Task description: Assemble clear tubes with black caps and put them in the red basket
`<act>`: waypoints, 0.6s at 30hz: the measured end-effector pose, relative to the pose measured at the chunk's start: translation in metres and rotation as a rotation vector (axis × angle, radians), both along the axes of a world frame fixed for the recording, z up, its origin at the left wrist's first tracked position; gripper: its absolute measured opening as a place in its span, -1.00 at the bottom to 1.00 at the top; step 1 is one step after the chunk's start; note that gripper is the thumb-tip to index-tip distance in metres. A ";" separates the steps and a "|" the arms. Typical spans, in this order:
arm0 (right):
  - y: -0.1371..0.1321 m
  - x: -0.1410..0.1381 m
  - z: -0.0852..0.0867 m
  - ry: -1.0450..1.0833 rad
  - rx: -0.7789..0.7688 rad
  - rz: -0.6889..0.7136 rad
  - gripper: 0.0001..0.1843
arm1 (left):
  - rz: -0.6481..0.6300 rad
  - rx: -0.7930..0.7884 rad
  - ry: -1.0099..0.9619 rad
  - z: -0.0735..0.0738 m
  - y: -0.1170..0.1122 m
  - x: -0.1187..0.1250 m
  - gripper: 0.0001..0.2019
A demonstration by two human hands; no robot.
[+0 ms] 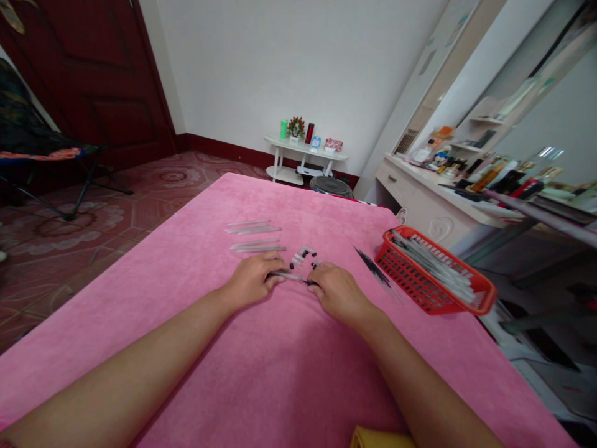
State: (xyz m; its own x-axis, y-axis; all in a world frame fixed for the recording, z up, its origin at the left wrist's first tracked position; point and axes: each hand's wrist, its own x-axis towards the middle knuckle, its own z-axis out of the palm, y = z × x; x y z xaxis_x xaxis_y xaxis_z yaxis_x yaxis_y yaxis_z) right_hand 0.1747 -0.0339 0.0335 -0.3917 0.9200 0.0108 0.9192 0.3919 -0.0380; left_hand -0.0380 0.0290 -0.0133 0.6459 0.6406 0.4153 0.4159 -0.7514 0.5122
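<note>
A clear pen [293, 276] with a dark end lies level between my two hands, low over the pink cloth. My left hand [253, 279] is closed round one end of it. The fingers of my right hand [339, 294] pinch the black part at the other end; the fingertips are partly hidden. Just beyond the hands is a loose cluster of small black and clear pen parts [304, 254]. Several clear pen barrels [256, 247] lie side by side beyond my left hand. To the right of my right hand, thin black refills [373, 267] lie in a blurred bunch.
A red plastic basket [405, 281] full of pen barrels [438, 266] stands at the table's right edge. Something yellow [380, 438] shows at the near edge. Beyond the pink-covered table [261, 386] are a dressing table [426, 202], a low white stand [305, 148] and a folding chair [41, 146].
</note>
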 end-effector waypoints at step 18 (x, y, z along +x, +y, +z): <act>-0.001 -0.002 0.000 -0.003 -0.014 0.006 -0.85 | 0.009 -0.003 0.021 0.003 -0.001 0.001 -0.79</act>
